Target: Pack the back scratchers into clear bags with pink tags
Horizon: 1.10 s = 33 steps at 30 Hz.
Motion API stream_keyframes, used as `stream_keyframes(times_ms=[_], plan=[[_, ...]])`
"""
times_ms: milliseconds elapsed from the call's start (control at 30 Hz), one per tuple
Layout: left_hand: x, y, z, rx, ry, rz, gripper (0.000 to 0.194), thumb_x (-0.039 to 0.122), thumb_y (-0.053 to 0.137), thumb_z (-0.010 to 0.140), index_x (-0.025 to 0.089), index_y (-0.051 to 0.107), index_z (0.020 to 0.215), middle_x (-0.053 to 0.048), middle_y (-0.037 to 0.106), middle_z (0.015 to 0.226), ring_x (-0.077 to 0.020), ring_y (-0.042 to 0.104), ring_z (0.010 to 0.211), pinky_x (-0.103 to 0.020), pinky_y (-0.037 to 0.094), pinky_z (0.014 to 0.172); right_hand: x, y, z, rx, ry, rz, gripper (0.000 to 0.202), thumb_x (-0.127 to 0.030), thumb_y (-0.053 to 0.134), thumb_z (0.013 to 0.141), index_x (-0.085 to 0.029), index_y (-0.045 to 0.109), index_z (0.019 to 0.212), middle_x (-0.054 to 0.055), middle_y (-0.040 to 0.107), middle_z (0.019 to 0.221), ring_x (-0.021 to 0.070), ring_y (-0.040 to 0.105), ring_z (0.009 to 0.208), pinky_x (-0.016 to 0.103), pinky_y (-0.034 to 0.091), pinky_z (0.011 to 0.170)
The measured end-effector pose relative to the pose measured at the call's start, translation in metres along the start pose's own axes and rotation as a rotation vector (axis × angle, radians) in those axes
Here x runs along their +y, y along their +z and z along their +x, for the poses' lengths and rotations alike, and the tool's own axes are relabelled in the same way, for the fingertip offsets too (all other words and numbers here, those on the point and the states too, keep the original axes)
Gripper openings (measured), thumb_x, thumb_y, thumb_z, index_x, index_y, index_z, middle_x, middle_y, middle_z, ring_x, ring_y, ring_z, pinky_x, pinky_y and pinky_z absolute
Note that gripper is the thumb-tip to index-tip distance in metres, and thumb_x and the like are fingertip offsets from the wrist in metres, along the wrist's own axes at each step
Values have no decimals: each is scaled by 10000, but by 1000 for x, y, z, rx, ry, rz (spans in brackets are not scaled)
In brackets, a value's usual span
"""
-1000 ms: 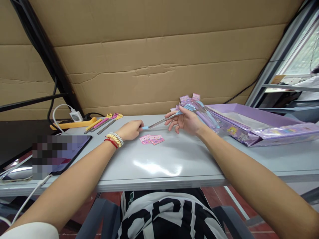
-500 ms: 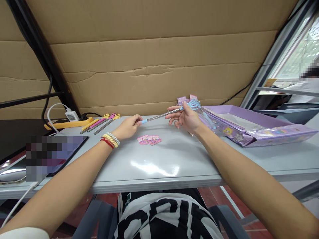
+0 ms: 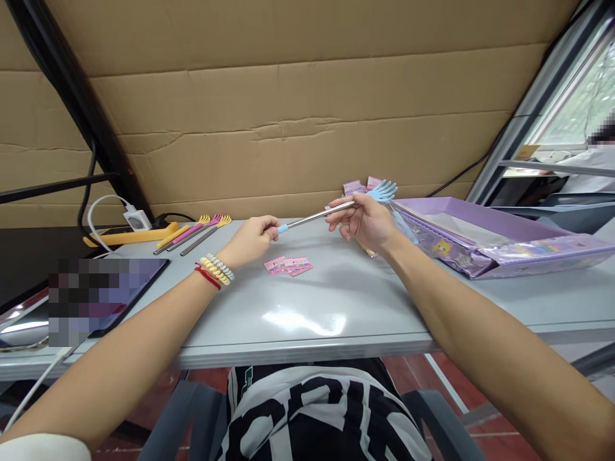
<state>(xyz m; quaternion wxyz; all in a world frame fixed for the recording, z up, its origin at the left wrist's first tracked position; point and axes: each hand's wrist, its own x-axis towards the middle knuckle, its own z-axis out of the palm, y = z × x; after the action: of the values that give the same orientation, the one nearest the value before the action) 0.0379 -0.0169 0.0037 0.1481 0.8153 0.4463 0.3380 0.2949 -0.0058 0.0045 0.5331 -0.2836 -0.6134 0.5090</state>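
My left hand (image 3: 254, 241) is closed on the blue handle end of a telescopic back scratcher (image 3: 317, 216) with a metal rod. My right hand (image 3: 368, 221) pinches the rod close to the light blue claw head, its other fingers curled below. The scratcher spans the gap between both hands above the table, its claw end slightly higher. Under it lie two small pink printed cards (image 3: 288, 266). Behind my right hand are clear-wrapped items with purple and pink printed tops (image 3: 354, 187), partly hidden.
On the left lie several back scratchers with yellow and pink claws (image 3: 206, 234), a yellow object (image 3: 132, 239), a white charger (image 3: 138, 219) and a tablet (image 3: 139, 288). A purple open box (image 3: 451, 246) sits at the right. Cardboard (image 3: 288, 96) stands behind the table.
The back scratcher's claw end has moved a little up and right with my right hand. My left hand keeps its hold on the handle end. The view has shifted slightly.
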Motion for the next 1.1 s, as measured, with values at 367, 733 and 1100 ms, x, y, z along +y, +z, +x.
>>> stream_keyframes(times_ms=[367, 733, 1100], plan=[[2, -3, -3, -50, -74, -180, 230, 286, 470, 752, 159, 581, 595, 0, 457, 556, -91, 316, 497, -256, 268, 488, -4, 7, -1, 10, -17, -23, 392, -481, 437, 836, -135, 620, 863, 116, 691, 689, 227, 660, 668, 236, 370, 380], [28, 0, -6, -144, -67, -325, 287, 384, 497, 792, 147, 584, 656, -33, 556, 640, -73, 358, 469, -239, 290, 450, 1, 35, -2, -130, -41, -47, 420, -507, 448, 859, -132, 637, 868, 115, 700, 734, 198, 654, 639, 232, 404, 399], [-27, -4, 5, 117, 137, 224, 369, 440, 459, 861, 165, 705, 875, -43, 708, 795, -148, 576, 681, -254, 405, 645, 3, 3, 2, 185, -45, -221, 241, -340, 728, 698, -141, 618, 777, 56, 674, 751, 93, 579, 487, 203, 405, 388]])
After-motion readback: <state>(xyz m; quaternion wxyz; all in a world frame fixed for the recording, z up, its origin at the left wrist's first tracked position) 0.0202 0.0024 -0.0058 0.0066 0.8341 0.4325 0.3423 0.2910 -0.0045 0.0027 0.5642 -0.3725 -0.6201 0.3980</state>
